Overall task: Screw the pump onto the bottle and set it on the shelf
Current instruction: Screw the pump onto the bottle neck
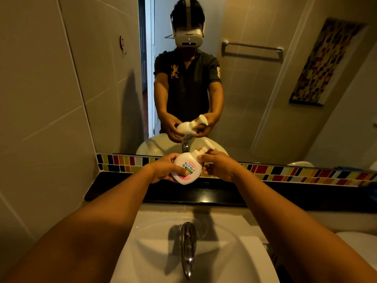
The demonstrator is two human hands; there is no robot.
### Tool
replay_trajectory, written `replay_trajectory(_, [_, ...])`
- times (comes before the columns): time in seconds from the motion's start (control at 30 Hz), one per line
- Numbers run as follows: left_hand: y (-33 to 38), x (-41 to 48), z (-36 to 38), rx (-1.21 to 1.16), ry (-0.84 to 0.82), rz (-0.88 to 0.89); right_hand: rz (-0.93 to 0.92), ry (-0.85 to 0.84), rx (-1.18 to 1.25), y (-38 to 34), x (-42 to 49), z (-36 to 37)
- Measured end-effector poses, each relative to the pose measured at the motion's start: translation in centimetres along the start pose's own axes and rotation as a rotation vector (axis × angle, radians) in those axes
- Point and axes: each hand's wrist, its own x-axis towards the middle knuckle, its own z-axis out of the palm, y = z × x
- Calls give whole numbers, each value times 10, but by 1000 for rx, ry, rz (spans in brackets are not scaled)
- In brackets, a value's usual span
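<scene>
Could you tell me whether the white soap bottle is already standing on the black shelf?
No, the white plastic soap bottle is held tilted above the black shelf, left hand on its body, right hand at the white pump.

Both forearms (106, 217) are bare, with no sleeves, watch or rings visible. The mirror reflection shows a dark short-sleeved polo shirt (188, 86) with a gold chest emblem and a white headset (188, 36).

Dim, warm yellowish light; a dark shadow lies beside the faucet (188, 248), and wide-angle distortion bends walls toward the edges.
</scene>
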Motion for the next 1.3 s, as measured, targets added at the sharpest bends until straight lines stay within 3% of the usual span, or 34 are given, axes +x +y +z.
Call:
replay_trajectory(0.13, [2, -5, 3, 36, 10, 6, -17, 59, -39, -4, -4, 10])
replay_trajectory(0.37, [8, -14, 0, 39, 12, 16, -39, -5, 11, -4, -10, 7])
replay_trajectory(0.5, [11, -17, 3, 66, 6, 30, -56, 67, -54, -8, -11, 13])
replay_trajectory(0.67, [12, -19, 1, 51, -14, 15, -41, -32, -61, -8, -11, 7])
replay_trajectory(0.87, [10, -17, 5, 107, 41, 69, -170, 82, -234, -5, -11, 12])
replay_trajectory(1.0, [14, -14, 13, 168, 130, 167, -228, 144, -212, -4, -12, 14])
replay_trajectory(1.17, [25, -22, 4, -13, -175, -26, -225, 161, -216, -8, -13, 9])
replay_trajectory(1.3, [28, -25, 3, -111, -267, -96, -245, 224, -202, -6, -8, 10])
